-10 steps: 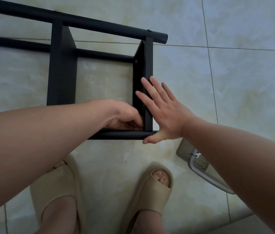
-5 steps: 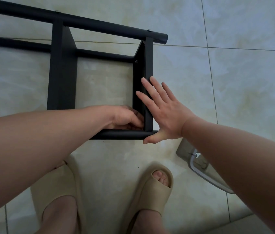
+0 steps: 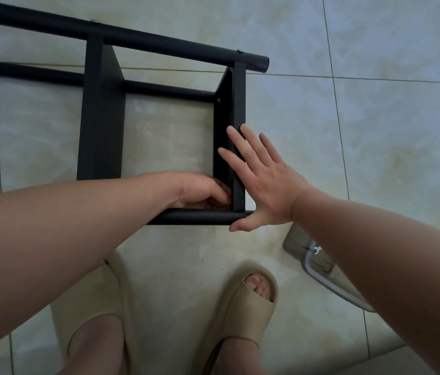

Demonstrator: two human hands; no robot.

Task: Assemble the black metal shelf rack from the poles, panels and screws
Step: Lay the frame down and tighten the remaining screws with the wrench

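The black shelf rack lies on its side on the tiled floor. Its end panel (image 3: 239,104) runs between the far pole (image 3: 159,47) and the near pole (image 3: 200,217). My left hand (image 3: 200,190) reaches inside the corner where the end panel meets the near pole. Its fingers are curled and pinch something small at the joint, apparently a screw, which is hidden. My right hand (image 3: 265,180) lies flat with straight fingers against the outer face of the end panel, the thumb at the near pole's end. A fitted screw (image 3: 219,100) shows at the panel's far corner.
A second panel (image 3: 102,117) crosses the poles to the left. A clear plastic packet (image 3: 319,263) holding a small metal wrench lies on the floor under my right forearm. My feet in beige slippers (image 3: 240,315) stand just in front of the rack.
My left hand has turned slightly at the inner corner, and its wrist sits a little lower than a second ago. My right hand and the rack have not moved.
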